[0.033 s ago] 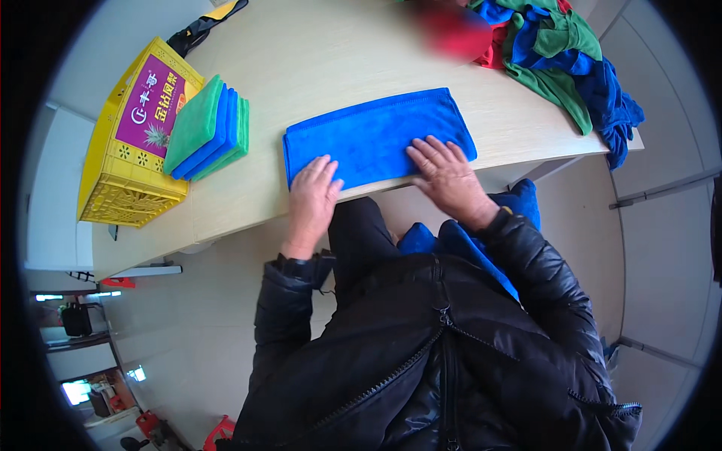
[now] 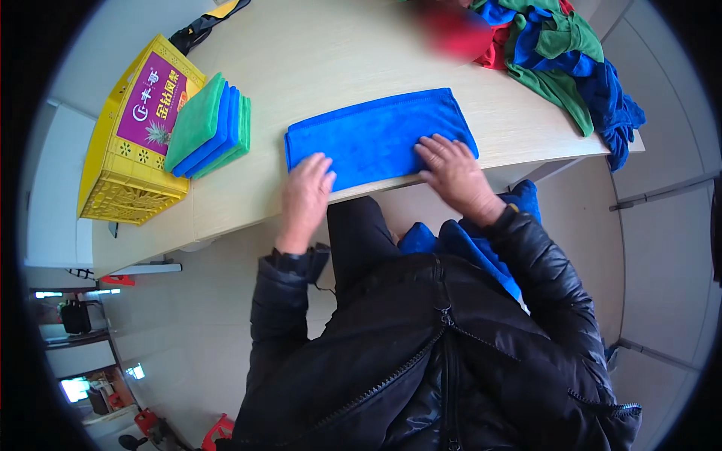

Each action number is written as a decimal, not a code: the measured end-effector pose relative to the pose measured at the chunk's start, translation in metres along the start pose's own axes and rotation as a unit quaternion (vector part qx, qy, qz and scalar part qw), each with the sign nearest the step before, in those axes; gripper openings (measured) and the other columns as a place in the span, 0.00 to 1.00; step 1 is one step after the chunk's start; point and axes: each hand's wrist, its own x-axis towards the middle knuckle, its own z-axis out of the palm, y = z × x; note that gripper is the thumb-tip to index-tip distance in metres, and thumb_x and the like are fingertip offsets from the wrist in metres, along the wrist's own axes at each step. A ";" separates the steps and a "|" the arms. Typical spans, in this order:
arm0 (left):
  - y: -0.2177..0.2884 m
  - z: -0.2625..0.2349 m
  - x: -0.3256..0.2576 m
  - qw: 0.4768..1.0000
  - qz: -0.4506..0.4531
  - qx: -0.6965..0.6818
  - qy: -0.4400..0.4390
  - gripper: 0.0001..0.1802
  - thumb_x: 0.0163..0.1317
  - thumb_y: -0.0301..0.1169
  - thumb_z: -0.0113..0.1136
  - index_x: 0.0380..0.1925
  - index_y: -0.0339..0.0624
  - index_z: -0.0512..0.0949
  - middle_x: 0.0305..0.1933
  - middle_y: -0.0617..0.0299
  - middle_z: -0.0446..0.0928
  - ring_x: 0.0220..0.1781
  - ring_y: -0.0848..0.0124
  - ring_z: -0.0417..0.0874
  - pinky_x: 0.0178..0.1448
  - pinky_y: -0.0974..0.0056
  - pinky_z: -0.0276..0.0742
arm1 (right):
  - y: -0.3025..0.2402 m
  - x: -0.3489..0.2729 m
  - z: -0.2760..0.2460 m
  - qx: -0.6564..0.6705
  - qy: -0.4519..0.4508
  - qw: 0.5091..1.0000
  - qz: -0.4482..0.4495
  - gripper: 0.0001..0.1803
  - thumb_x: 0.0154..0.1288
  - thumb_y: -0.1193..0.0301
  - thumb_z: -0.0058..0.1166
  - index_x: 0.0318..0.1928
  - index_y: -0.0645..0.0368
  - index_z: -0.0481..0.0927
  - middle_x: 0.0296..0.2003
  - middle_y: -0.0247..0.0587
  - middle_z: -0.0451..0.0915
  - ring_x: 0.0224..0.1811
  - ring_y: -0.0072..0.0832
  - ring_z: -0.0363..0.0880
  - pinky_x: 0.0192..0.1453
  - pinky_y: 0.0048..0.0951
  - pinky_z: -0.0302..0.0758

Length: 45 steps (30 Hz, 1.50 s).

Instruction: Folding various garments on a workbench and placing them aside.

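Observation:
A folded blue towel lies flat on the table, its long side along the near edge. My left hand rests at its near left corner, fingers stretched out and holding nothing. Over the near right part of the towel lies my right hand, its fingers spread on the cloth and gripping nothing. To the left, a stack of folded towels, green and blue, leans against a yellow plastic crate.
A loose heap of green, blue and red cloths hangs over the table's right end. More blue cloth is by my lap under the table edge. A black and yellow strap-like item lies at the far left. A blurred red shape is at the back.
My left hand has shifted slightly left, and my right hand slightly right along the towel. The towel looks the same.

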 end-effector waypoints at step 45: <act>-0.022 -0.035 -0.008 0.999 0.023 -0.029 -0.032 0.10 0.48 0.18 0.60 0.31 0.41 0.74 0.40 0.55 0.76 0.48 0.53 0.77 0.52 0.54 0.73 | 0.069 -0.010 -0.033 0.042 0.019 0.994 -0.100 0.06 0.60 0.78 0.54 0.38 0.58 0.78 0.36 0.43 0.76 0.43 0.43 0.77 0.52 0.40 0.74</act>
